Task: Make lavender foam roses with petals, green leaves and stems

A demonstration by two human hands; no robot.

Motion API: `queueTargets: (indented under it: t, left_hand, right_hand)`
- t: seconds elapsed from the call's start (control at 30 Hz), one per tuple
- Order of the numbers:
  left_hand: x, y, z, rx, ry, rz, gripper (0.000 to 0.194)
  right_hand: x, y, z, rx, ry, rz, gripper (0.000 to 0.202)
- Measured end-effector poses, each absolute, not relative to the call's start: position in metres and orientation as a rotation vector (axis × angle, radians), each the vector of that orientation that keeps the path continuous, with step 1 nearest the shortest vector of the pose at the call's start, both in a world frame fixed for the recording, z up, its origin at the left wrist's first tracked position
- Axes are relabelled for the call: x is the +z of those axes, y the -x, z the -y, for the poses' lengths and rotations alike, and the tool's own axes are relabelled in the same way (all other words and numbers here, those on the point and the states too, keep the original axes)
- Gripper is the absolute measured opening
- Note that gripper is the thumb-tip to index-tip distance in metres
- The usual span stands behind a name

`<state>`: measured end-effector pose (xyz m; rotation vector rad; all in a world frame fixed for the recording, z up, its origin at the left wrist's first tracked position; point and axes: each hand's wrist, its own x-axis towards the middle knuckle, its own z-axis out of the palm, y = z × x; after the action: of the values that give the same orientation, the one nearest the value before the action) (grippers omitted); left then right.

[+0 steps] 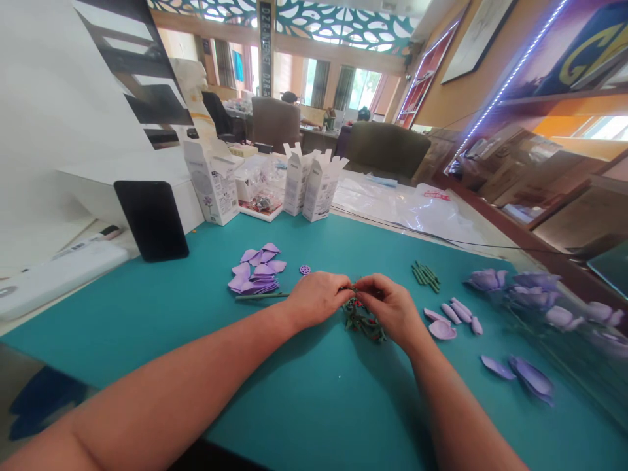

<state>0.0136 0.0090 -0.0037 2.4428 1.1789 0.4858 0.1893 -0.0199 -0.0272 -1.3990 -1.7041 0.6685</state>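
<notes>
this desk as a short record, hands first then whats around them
left hand: closed, apparently around slim straight green stem
right hand: fingers meet the left's; any held piece is hidden
below hands: dark green leafy pieces
left of hands: light purple curved petals, purple round openwork disc
right of hands: short green sticks, pale purple pieces
back: three white printed cardboard boxes
surface: teal mat

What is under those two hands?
Partly beneath the left hand and right hand, green pieces show against the teal surface. Whatever the hands themselves cover can't be seen.
</notes>
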Motion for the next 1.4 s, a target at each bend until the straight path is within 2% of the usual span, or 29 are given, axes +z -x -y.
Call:
queueTargets:
  t: [0.17, 0.83, 1.4]
  left_hand:
    - [-0.0014, -0.0133, -0.0086, 0.462, -2.429, -1.225, 0.029]
    - [-0.0008, -0.0128, -0.0081, 0.492, -2.410, -1.343, 0.029]
    - [0.0000, -0.0130, -0.0070, 0.556, -2.338, -1.336, 0.025]
  right_hand:
    - [-0.0239, -0.1838, 0.0243, 0.592, 1.429, 1.734, 0.016]
    - [-0.0250, -0.1807, 0.0239, 0.811, 1.379, 1.624, 0.025]
    - [-0.0195, -0.1790, 0.0273, 0.700, 1.396, 1.775, 0.026]
